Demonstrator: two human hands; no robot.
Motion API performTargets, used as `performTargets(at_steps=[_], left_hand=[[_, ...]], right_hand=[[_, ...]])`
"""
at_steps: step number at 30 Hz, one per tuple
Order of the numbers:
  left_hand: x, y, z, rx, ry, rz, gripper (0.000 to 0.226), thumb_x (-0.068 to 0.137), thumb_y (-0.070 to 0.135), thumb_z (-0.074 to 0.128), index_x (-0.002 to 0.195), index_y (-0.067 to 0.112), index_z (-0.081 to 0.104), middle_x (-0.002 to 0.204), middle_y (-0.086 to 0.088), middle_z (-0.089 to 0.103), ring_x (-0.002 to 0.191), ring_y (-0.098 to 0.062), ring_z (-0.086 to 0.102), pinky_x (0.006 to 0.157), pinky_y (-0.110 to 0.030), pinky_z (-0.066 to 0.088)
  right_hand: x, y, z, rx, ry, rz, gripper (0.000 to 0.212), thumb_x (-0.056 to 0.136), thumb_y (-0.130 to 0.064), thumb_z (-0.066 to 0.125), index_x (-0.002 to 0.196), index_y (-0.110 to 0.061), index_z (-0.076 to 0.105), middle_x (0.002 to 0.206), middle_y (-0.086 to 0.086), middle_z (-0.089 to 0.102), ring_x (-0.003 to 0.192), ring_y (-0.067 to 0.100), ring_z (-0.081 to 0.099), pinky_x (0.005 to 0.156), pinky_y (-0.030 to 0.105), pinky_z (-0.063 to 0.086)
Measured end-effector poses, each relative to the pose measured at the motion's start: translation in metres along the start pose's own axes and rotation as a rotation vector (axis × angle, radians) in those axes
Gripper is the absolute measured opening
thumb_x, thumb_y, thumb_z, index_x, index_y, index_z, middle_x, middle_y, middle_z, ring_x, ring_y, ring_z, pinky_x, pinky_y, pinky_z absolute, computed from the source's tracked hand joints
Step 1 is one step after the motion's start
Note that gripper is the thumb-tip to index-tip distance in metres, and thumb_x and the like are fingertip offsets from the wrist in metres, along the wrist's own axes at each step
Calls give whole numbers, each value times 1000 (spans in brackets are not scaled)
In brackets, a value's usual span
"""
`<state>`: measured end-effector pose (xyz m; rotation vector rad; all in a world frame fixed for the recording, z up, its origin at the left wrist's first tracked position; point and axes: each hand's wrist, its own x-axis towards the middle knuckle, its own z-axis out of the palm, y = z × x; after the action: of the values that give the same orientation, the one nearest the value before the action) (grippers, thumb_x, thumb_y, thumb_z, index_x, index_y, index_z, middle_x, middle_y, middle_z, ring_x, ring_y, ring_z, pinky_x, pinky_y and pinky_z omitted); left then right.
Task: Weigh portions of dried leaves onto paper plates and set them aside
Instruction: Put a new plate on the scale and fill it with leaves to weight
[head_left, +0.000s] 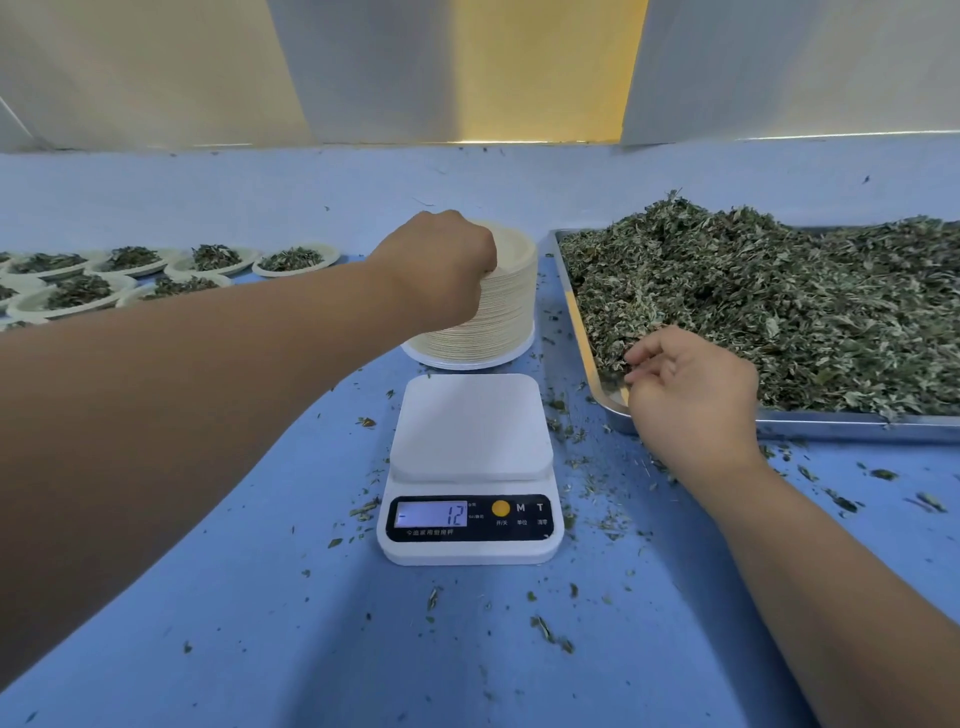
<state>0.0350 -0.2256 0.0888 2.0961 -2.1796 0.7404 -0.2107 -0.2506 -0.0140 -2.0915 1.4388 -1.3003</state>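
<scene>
A white digital scale (470, 467) stands in the middle of the blue table, its platform bare and its display reading -12. Behind it rises a tall stack of paper plates (498, 322). My left hand (441, 265) reaches over the stack's top, fingers curled on the rim of the uppermost plate. On the right a metal tray (831, 423) holds a big heap of dried leaves (779, 306). My right hand (691, 389) rests at the tray's near left corner, fingers loosely bent and touching the leaves.
Several filled paper plates (296, 260) sit in rows at the far left of the table. Loose leaf crumbs (550, 631) are scattered around the scale and in front of the tray. A pale wall rises behind the table.
</scene>
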Motion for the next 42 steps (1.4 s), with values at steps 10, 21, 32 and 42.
performTargets(at_steps=[10, 21, 32, 42], left_hand=[[2, 7, -1, 110, -14, -22, 12, 87, 1, 51, 81, 7, 59, 70, -8, 45, 60, -25, 45, 51, -28, 27], [1, 7, -3, 273, -44, 113, 17, 89, 2, 53, 104, 9, 53, 67, -3, 33, 54, -19, 29, 46, -29, 18], [-4, 3, 4, 104, 237, -40, 37, 82, -7, 55, 114, 9, 46, 85, -4, 39, 75, -27, 40, 50, -31, 21], [-57, 10, 27, -555, 759, -556, 29, 81, -6, 48, 86, 10, 72, 114, -5, 63, 111, -29, 53, 91, -37, 42]], right_hand=[[-1, 0, 0, 183, 84, 2, 31, 100, -26, 41, 118, -33, 66, 57, -3, 62, 58, 18, 66, 60, 41, 57], [-4, -7, -5, 396, 129, 103, 30, 88, -11, 44, 83, -29, 67, 52, 6, 64, 46, 6, 62, 40, 19, 43], [-2, -4, 2, 226, 90, 13, 20, 85, -29, 43, 84, -38, 61, 56, 0, 62, 61, 18, 65, 65, 42, 58], [-3, -2, 1, 115, 35, -47, 21, 89, -25, 46, 103, -36, 57, 66, -13, 61, 62, 8, 60, 66, 39, 55]])
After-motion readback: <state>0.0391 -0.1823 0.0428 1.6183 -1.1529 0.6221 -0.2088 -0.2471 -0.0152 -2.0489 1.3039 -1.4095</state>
